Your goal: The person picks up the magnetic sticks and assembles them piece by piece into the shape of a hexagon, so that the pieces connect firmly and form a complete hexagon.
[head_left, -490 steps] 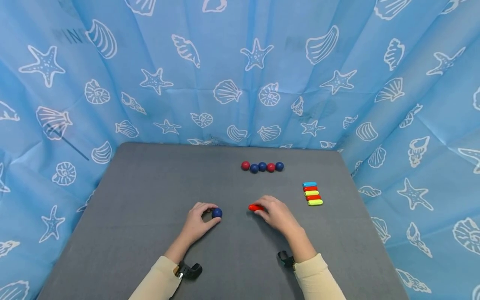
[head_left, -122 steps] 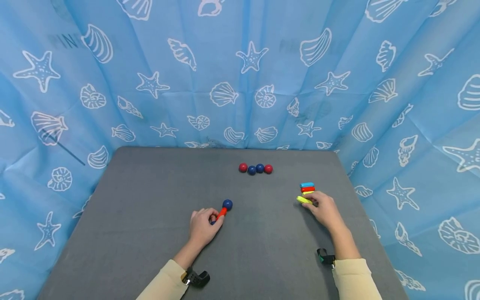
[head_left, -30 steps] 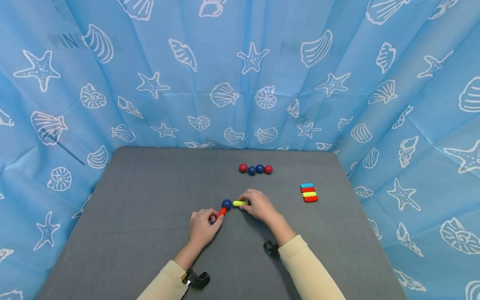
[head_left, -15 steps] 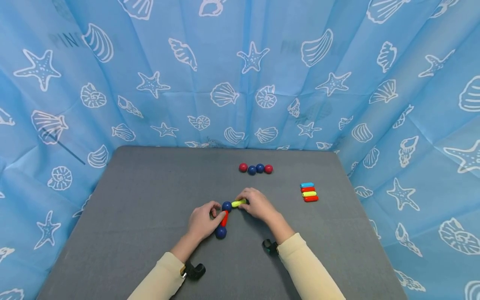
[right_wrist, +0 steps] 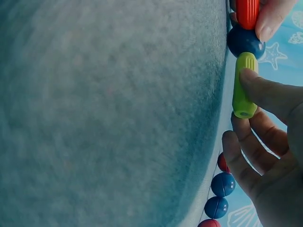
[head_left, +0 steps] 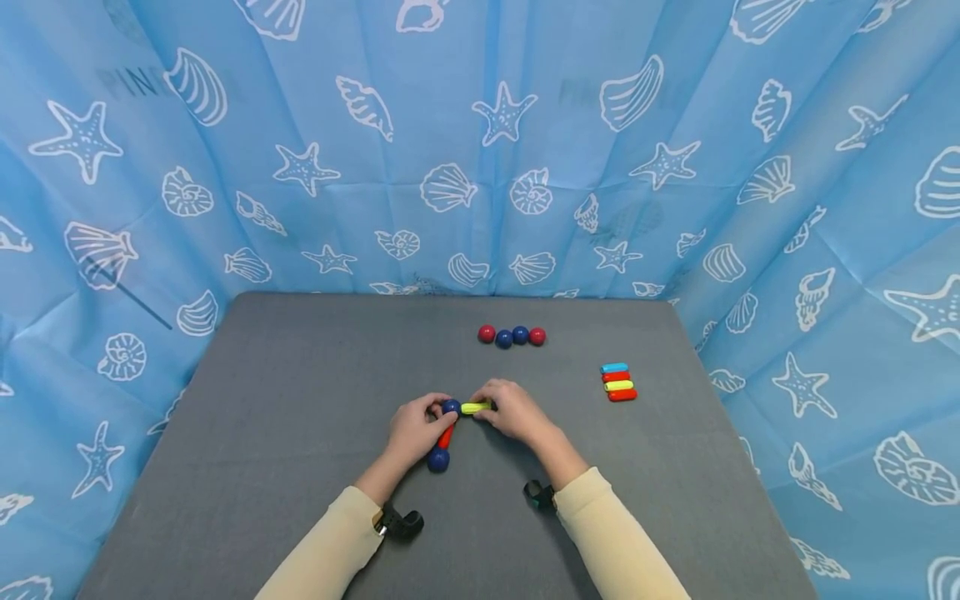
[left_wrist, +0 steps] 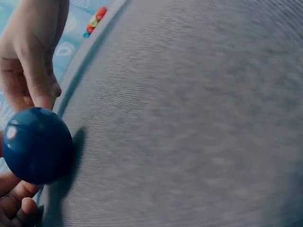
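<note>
Yellow rod (head_left: pixel 472 408) pinched in right grip (head_left: pixel 515 411), left grip (head_left: pixel 415 429) around blue ball (head_left: pixel 451 407)

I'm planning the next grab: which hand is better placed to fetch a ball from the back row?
Probably the right hand: it's nearer the row, and the yellow stick it pinches touches the blue ball. The left hand is farther off, pinching that ball.

Faint dark capital letters (head_left: pixel 131 82) reading "PIN" stand at the far left on the light-blue fabric curtain with white seashells and starfish (head_left: pixel 480 208); similar lettering (head_left: pixel 588 92) farther right is too faint to read.
</note>
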### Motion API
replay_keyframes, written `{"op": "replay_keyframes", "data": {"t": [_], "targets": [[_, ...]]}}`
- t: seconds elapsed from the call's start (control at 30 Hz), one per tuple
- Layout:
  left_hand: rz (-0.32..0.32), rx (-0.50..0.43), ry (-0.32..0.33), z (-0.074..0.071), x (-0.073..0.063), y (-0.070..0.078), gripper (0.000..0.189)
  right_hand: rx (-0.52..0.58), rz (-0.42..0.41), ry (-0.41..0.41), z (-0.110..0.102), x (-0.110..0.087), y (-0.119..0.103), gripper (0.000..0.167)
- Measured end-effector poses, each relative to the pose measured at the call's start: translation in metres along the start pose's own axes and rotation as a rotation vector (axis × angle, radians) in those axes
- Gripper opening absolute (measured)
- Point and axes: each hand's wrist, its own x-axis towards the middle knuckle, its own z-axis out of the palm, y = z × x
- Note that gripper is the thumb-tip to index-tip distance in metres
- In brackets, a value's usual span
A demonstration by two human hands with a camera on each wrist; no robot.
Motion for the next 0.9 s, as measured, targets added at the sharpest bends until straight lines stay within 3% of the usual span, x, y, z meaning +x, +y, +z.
{"op": "replay_keyframes", "data": {"t": [0.17, 0.4, 0.67, 0.9], "targets": [[0.015, 0.035, 0.028, 0.0012, -0.0038, -0.0007, 0.032, 0.010, -0.001, -0.014, 0.0007, 0.0009, -0.0002, 0.019], [0.052, 0.045, -0.014, -0.0014, -0.0024, 0.0007, 0.040, 0.009, 0.001, -0.024, -0.0005, 0.0026, 0.0006, 0.019], [0.005, 0.018, 0.016, -0.0004, -0.0010, 0.0031, 0.027, 0.003, -0.020, -0.001, 0.0007, 0.0028, 0.0018, 0.019], [0.006, 0.011, 0.031, 0.0004, -0.0027, 0.0016, 0.026, 0.082, -0.025, 0.026, -0.0006, 0.0020, 0.0069, 0.022]]}}
